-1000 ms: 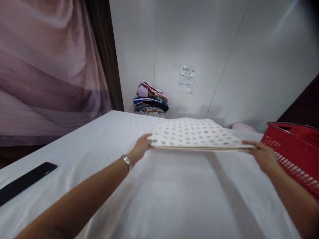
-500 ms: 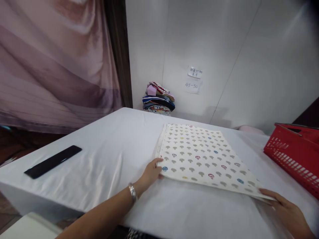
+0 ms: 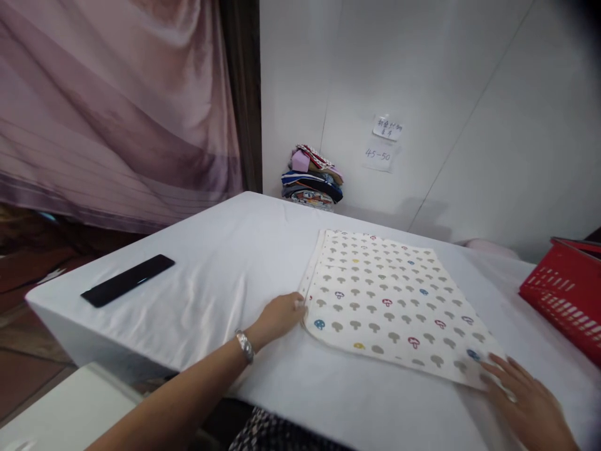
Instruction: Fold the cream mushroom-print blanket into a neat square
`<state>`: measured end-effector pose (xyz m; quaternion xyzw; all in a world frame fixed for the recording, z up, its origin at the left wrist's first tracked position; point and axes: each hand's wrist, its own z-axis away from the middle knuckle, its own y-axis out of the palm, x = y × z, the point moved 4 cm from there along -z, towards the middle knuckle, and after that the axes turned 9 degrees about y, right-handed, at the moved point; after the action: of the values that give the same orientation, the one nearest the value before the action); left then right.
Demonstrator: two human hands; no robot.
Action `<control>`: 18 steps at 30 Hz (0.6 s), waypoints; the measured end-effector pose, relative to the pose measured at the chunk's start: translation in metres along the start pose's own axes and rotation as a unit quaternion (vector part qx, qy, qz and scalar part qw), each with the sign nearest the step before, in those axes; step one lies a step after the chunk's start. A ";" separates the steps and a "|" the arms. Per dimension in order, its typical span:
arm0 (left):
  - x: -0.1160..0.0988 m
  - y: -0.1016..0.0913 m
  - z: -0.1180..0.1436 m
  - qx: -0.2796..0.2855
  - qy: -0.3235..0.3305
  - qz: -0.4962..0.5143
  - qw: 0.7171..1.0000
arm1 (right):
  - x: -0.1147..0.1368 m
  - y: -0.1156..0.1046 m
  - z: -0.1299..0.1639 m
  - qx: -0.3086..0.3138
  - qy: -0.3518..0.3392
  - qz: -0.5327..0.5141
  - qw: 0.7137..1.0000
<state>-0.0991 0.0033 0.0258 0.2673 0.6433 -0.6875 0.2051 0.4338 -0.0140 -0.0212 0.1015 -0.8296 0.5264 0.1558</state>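
Keeping the cloth flat likely wants even pressure: left hand curled at its left edge, grip unclear; right hand open-fingered at its near-right corner.

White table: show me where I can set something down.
Widest bare patch: between the black slab and the mushroom-print cloth, beyond the left hand. A narrower strip lies between the cloth and the red basket. Crowded: the cloth's near corners, with the left hand at one and the right hand at the other.

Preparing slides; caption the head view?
Left hand and right hand at the near corners of a mushroom-print cloth on a white tablecloth.
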 end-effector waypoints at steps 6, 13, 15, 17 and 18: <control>-0.010 -0.013 -0.069 -0.054 0.002 -0.047 0.997 | 0.172 0.036 -0.005 0.157 -0.108 -0.063 0.980; -0.010 0.012 -0.120 -0.054 -0.031 -0.050 0.997 | 0.315 0.078 0.019 0.248 -0.299 -0.087 0.917; -0.009 0.015 -0.125 -0.060 -0.034 -0.049 0.996 | 0.326 0.091 0.035 0.264 -0.308 -0.066 0.912; -0.008 0.016 -0.130 -0.061 -0.036 -0.043 0.997 | 0.328 0.100 0.046 0.270 -0.308 -0.050 0.911; -0.008 0.016 -0.133 -0.060 -0.039 -0.032 0.997 | 0.327 0.103 0.050 0.270 -0.308 -0.047 0.911</control>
<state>-0.0688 0.1339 0.0145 0.2069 0.6833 -0.6637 0.2231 0.0874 -0.0168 -0.0084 0.3357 -0.6570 0.6649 -0.1165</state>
